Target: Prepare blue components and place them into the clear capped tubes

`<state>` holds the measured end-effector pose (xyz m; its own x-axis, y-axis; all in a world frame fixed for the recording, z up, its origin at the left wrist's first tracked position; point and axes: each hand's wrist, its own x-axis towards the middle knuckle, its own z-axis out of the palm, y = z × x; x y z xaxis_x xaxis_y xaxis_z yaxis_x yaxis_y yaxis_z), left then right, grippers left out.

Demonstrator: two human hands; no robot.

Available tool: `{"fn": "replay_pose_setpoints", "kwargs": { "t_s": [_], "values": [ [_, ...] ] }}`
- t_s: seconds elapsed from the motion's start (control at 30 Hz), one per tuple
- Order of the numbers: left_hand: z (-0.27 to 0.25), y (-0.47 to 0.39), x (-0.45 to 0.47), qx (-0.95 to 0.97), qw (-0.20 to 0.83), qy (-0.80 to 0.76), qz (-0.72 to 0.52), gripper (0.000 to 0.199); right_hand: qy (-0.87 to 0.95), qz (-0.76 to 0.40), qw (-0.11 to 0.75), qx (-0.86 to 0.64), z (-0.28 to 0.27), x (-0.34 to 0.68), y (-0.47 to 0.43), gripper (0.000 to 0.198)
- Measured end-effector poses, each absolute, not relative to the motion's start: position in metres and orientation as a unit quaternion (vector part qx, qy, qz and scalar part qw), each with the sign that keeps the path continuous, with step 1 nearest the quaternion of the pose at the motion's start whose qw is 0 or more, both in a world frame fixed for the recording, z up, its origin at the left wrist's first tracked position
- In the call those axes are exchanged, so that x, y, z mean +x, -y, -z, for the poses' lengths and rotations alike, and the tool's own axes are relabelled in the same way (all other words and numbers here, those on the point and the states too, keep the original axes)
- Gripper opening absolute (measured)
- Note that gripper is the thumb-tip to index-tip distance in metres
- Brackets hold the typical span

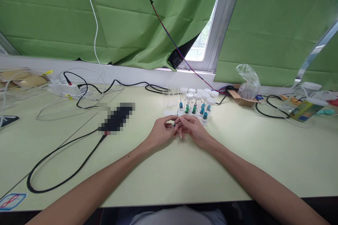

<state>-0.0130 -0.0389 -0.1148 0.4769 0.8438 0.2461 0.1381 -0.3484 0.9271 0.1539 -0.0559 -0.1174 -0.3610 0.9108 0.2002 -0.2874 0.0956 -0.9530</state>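
Note:
My left hand (163, 130) and my right hand (194, 130) meet over the table's middle, fingertips touching. Between them is a small dark piece (174, 124), mostly covered by the fingers; a thin stem seems to rise from it. Both hands are closed around this spot. Just beyond the right hand stand several clear vials with white caps (189, 96), holding small blue and green pieces (194, 110) with thin stems. Beyond the left hand are clear uncapped tubes (166, 102).
A blurred-out black device (117, 117) with a looping black cable (50, 190) lies left. A white power strip (64, 89) sits at the back left. A cardboard box (241, 99) with a plastic bag (248, 81) and a yellow-labelled container (307, 109) stand right.

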Motion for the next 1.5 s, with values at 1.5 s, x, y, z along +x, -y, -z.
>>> {"fn": "replay_pose_setpoints", "kwargs": {
  "t_s": [1.5],
  "values": [
    [0.1181,0.0396,-0.0128,0.742,0.447,-0.336,-0.369,0.028,0.583,-0.572,0.477,-0.324,0.1192,0.1514,0.0576,0.035]
  ]
}}
